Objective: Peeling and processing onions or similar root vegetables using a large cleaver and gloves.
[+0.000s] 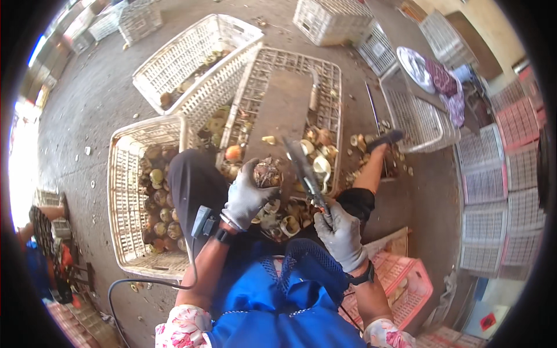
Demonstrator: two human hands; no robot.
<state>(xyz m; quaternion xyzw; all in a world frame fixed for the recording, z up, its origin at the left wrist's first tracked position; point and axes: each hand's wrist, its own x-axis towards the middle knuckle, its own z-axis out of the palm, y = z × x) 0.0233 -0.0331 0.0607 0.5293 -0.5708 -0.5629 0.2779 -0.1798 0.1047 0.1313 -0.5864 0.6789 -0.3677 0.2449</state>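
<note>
My left hand (250, 197), in a grey glove, is closed round a rough, brown, round fruit or root (267, 173) whose exact kind I cannot tell. In my gloved right hand (342, 232) is a knife (304, 174), its long dark blade pointing up and away from me. The blade is apart from the round piece, to its right. Beyond both hands, a brown board (280, 110) lies on an upturned white plastic crate (328, 75). Cut peels and trimmings (316, 153) are scattered on the crate and below my hands.
At my left stands a white crate (125, 203) of round brown pieces (162, 214). Another white crate (174, 58) stands farther off. A pink crate (415, 284) is at my lower right. A cable (113, 296) runs to my left wrist. Far left, another person (43, 255) sits.
</note>
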